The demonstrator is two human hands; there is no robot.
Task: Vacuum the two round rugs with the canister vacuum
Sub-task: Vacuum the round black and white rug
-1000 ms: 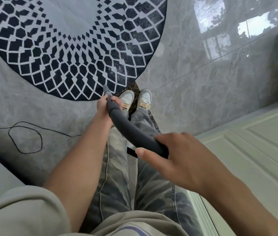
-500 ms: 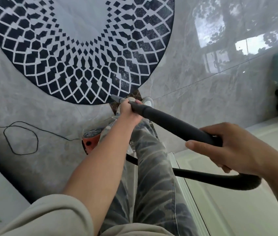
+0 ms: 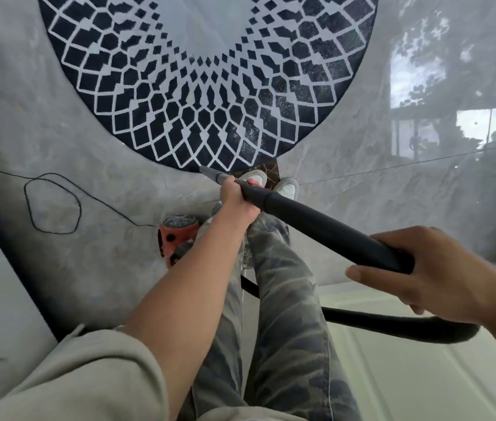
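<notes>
A round rug (image 3: 210, 80) with a black-and-white diamond pattern lies on the grey floor ahead of my feet. I hold the black vacuum hose (image 3: 325, 226) across my body. My left hand (image 3: 237, 199) grips its front end just behind the grey nozzle tip (image 3: 210, 173), which hovers at the rug's near edge. My right hand (image 3: 423, 271) is closed around the hose further back, where it loops down behind my legs. The orange canister vacuum (image 3: 177, 238) stands on the floor by my left leg, partly hidden by my forearm.
A thin black power cord (image 3: 52, 205) loops over the floor at left and runs to the canister. A pale panelled door or cabinet front (image 3: 423, 375) lies at lower right. Glossy tiles reflect a window at upper right.
The hose has swung from pointing forward to lying across my body, my right hand pulling out to the right. The view moved toward the rug and the canister came into sight.
</notes>
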